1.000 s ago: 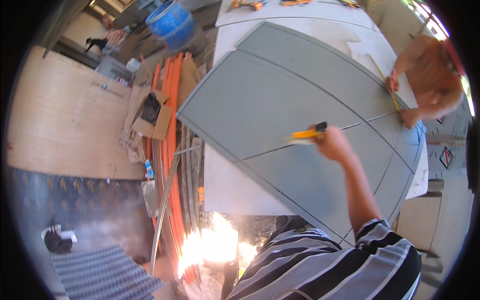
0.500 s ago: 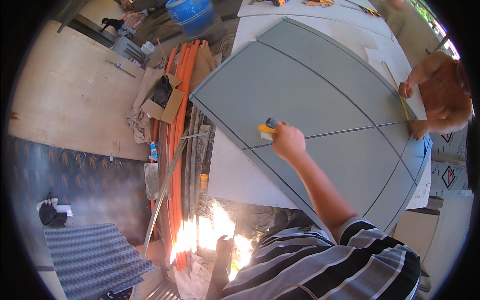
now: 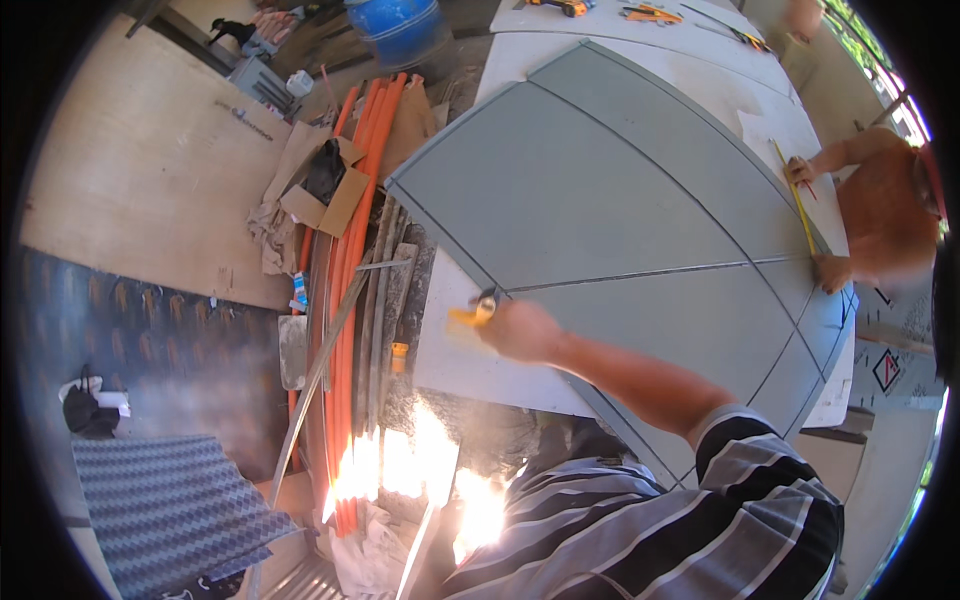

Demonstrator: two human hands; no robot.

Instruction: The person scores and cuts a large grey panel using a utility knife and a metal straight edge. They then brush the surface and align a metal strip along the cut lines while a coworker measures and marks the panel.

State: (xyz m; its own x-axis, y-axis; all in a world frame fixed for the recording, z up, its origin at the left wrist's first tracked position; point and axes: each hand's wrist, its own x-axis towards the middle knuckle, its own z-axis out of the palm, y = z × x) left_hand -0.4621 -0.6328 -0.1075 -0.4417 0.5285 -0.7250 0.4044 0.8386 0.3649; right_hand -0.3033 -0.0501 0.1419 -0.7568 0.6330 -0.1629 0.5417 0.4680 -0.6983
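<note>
The person's right hand (image 3: 525,330) is closed around a yellow-and-black brush-like tool (image 3: 470,315) just past the left edge of a large grey dark-lined panel (image 3: 640,200), laid flat on a white table (image 3: 450,350) presumably for steady support, while the left hand is out of view.

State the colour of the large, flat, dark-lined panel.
Grey: the large, flat, dark-lined panel shows best in the head view.

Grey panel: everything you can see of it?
The panel is large, flat and grey; material unclear. Dark lines cross its face, and some edges show a narrow border. It lies skewed on the white table. The co-worker's hand is at its right end, beside the tape. The person's right hand hides part of its near edge; contact unclear.
</note>
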